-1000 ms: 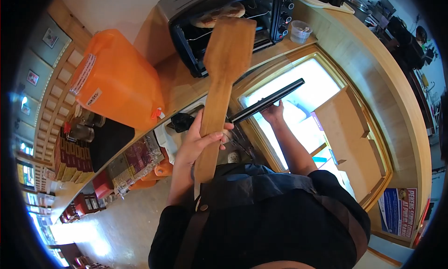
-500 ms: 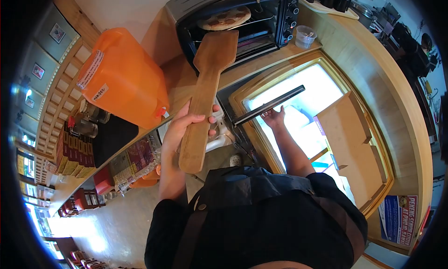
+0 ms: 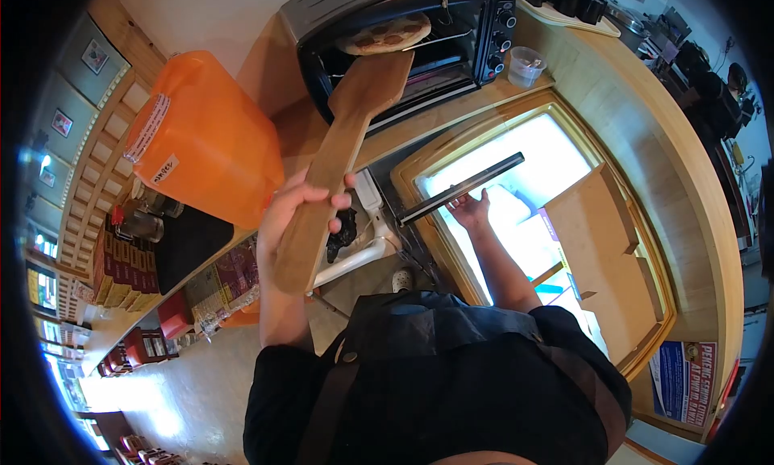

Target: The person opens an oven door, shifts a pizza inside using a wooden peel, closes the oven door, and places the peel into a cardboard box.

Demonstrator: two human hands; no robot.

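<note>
My left hand (image 3: pixel 300 211) is wrapped round the handle of a wooden pizza peel (image 3: pixel 339 147). The peel's wide blade reaches up to the open toaster oven (image 3: pixel 476 30), its tip overlapping the front of a pizza (image 3: pixel 385 35) on the rack; whether they touch I cannot tell. Below the oven, my right hand (image 3: pixel 469 211) is at a black bar (image 3: pixel 459 189), which looks like the front edge of the oven's lowered glass door. Its fingers are curled against the bar from beneath, partly hidden, with the thumb apart.
An orange jerrycan (image 3: pixel 214 134) stands left of the oven, a clear plastic tub (image 3: pixel 526 67) to its right. Under the oven door lies a bright, wood-framed opening with an open cardboard box (image 3: pixel 597 215) over it. A white chair-like frame (image 3: pixel 367 251) is below the peel.
My left hand has moved left, swinging the peel's handle end leftward, so the peel slants more. Its blade stays by the pizza. My right hand remains at the black bar.
</note>
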